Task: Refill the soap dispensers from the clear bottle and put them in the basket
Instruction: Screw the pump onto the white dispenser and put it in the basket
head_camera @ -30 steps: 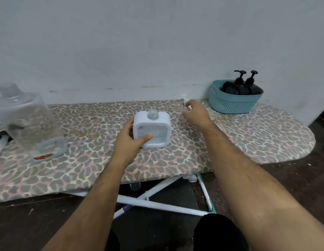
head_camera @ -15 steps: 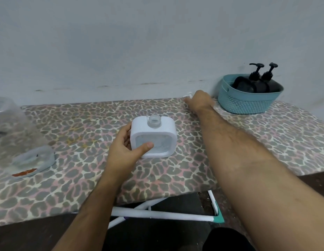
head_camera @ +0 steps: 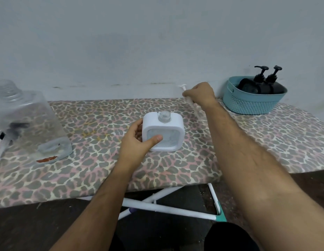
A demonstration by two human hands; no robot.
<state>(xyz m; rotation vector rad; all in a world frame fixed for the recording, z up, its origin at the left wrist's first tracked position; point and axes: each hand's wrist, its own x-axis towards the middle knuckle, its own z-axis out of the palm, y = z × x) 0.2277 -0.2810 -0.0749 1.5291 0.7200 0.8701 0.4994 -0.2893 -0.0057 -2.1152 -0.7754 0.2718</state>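
Two hands are at work over the leopard-print ironing board (head_camera: pixel 103 169). Left hand (head_camera: pixel 137 142) grips the white dispenser (head_camera: pixel 163 133), thumb on its front, fingers (head_camera: pixel 138 126) curled round its left side; it stands upright mid-board with its neck open. Right hand (head_camera: pixel 200 96) is raised near the wall, fingers curled round a white pump (head_camera: pixel 184 88) with its tube slanting down. At the left stands the clear bottle (head_camera: pixel 29 124), uncapped. At the right, a teal basket (head_camera: pixel 248 104) holds two black dispensers (head_camera: pixel 262 84).
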